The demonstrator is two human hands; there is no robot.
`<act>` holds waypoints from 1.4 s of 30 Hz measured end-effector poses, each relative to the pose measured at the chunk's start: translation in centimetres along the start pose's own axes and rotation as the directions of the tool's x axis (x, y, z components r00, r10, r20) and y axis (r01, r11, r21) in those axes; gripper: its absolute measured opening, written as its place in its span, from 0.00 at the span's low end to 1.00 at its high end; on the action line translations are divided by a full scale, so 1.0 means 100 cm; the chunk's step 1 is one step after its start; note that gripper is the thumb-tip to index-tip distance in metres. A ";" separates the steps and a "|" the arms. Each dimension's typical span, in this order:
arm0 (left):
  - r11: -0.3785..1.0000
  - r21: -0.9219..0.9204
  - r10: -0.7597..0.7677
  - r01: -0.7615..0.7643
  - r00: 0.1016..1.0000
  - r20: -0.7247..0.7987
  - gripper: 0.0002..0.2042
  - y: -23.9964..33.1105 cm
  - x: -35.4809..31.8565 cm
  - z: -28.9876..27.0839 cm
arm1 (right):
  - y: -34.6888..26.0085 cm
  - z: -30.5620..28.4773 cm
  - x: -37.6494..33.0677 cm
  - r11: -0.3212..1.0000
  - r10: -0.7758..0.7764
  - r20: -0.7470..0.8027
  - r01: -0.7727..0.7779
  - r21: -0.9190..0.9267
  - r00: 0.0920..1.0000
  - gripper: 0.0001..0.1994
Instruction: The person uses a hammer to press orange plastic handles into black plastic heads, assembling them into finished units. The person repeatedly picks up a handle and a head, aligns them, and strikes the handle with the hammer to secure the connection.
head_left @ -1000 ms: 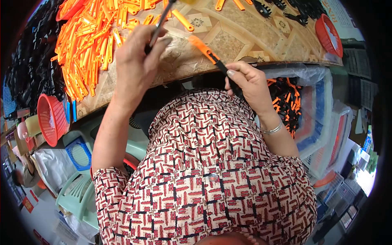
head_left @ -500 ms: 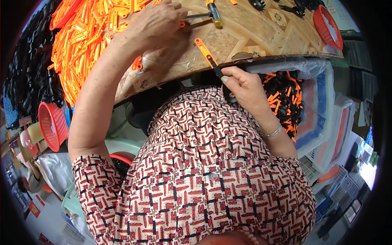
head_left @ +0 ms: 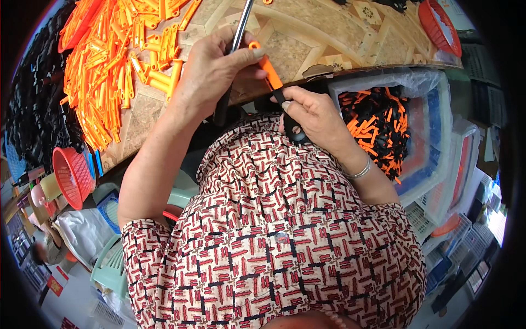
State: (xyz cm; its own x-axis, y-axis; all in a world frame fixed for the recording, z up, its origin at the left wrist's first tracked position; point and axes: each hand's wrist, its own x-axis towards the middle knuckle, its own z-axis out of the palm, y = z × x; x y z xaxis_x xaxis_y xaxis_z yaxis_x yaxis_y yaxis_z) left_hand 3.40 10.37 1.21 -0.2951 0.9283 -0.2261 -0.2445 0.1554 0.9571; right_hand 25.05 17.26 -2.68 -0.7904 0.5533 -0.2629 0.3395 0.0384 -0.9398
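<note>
My left hand (head_left: 216,68) is closed around a hammer (head_left: 241,27) with a metal shaft; its black grip hangs below the hand and its head is beyond the top edge. The thumb and fingers of that hand also meet the upper end of a slim orange plastic piece (head_left: 269,71). This piece is joined to a black plastic handle (head_left: 290,125) with a round hole at its lower end. My right hand (head_left: 318,112) grips the black handle near the table's front edge, in front of my patterned shirt.
Many loose orange pieces (head_left: 101,71) are heaped on the wooden-patterned table (head_left: 290,44), with black parts (head_left: 33,98) farther left. A plastic-lined crate (head_left: 433,137) at right holds orange-and-black pieces (head_left: 378,126). Red baskets stand at left (head_left: 74,175) and far right (head_left: 438,27).
My left hand has picked the hammer up off the table and come nearer, down to the orange piece. My right hand still holds the black handle in nearly the same place.
</note>
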 end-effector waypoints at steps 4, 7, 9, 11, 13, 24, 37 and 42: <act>0.991 0.131 -0.026 0.035 0.997 -0.071 0.10 -0.004 -0.001 0.002 | -0.003 0.002 -0.001 0.999 -0.002 -0.002 0.002 0.051 1.000 0.10; 0.971 0.238 0.019 0.003 0.996 -0.092 0.11 -0.008 0.000 0.001 | -0.001 0.003 0.002 0.995 -0.039 0.002 0.039 0.096 0.999 0.10; 0.957 0.290 0.039 -0.005 0.993 -0.112 0.11 -0.009 0.000 0.004 | 0.004 0.006 0.004 0.978 -0.074 0.003 0.072 0.196 0.997 0.11; 0.930 0.367 0.067 -0.015 0.989 -0.131 0.11 -0.009 -0.001 0.005 | 0.004 0.005 0.008 0.980 -0.056 0.037 0.048 0.195 0.998 0.13; 0.904 0.427 0.092 -0.021 0.985 -0.147 0.11 -0.009 -0.003 0.007 | 0.000 0.006 0.010 0.984 0.006 0.048 -0.015 0.180 0.999 0.16; 0.841 0.541 0.142 -0.014 0.970 -0.195 0.16 0.009 -0.023 0.006 | -0.014 0.006 0.012 0.919 0.195 0.058 -0.203 0.338 0.979 0.22; 0.580 0.811 0.206 -0.077 0.977 -0.055 0.20 -0.015 -0.089 -0.002 | -0.020 0.003 0.009 0.871 0.243 0.057 -0.244 0.426 0.968 0.20; 0.530 0.785 0.600 -0.321 0.796 -0.080 0.17 -0.017 -0.085 -0.006 | -0.018 0.005 0.010 0.861 0.245 0.063 -0.247 0.445 0.967 0.20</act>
State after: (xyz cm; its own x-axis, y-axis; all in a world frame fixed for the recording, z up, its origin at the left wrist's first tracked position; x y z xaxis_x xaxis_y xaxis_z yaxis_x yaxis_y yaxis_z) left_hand 5.78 2.03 1.39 -0.4557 0.8048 0.3803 0.6903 0.0498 0.7218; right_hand 23.38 17.37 -1.35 -0.7135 0.4921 -0.4987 0.2608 -0.4741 -0.8410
